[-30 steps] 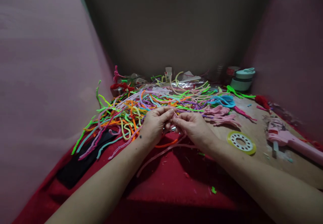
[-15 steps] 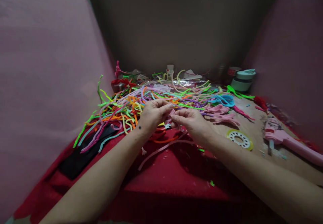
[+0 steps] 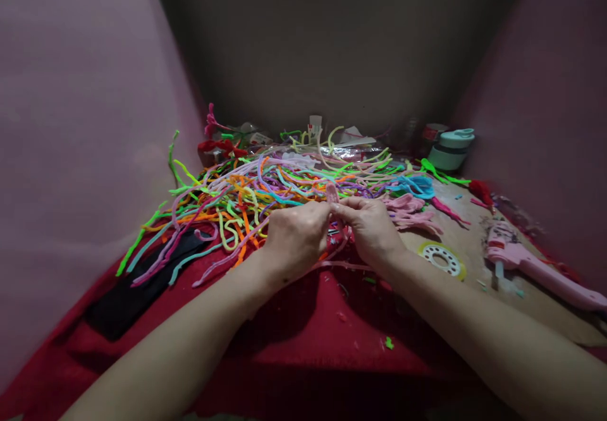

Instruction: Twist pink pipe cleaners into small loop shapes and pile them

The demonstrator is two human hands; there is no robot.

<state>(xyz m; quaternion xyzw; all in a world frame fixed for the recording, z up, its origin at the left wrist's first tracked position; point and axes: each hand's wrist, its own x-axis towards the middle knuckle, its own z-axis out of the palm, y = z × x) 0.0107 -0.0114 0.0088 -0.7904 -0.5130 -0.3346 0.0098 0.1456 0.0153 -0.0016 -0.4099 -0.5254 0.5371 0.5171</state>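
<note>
Nearest, the front of the worktop is covered by a deep red cloth (image 3: 351,351), with a small bright green fuzzy scrap (image 3: 389,343) lying on it. Above the cloth, the left hand (image 3: 298,234) is turned back-up, its fingers curled closed at the base of a pale pink fuzzy loop (image 3: 331,193). The right hand (image 3: 372,228) meets it there, thumb and forefinger pinched together on the same piece. The loop stands upright just over the fingertips, probably gripped low so that its shape stays free and in sight; a pink strand hangs below the pinch.

To the left, a flat black item (image 3: 128,301) lies partly under strand ends. To the right, on a light brown board (image 3: 535,307), are a white tape core with round holes and a yellowish rim (image 3: 442,260) and a pink glue gun (image 3: 535,266), its nozzle end over the board, perhaps to keep drips off the cloth.

Beyond the hands spreads a tangled heap of many-coloured fuzzy stems (image 3: 256,187), seemingly left loose within easy reach. At its right side, pink looped bundles (image 3: 410,209) lie beside a blue looped bundle (image 3: 415,186), perhaps grouped by colour. Farthest back stands a mint-green lidded container with a dark band (image 3: 450,149).
</note>
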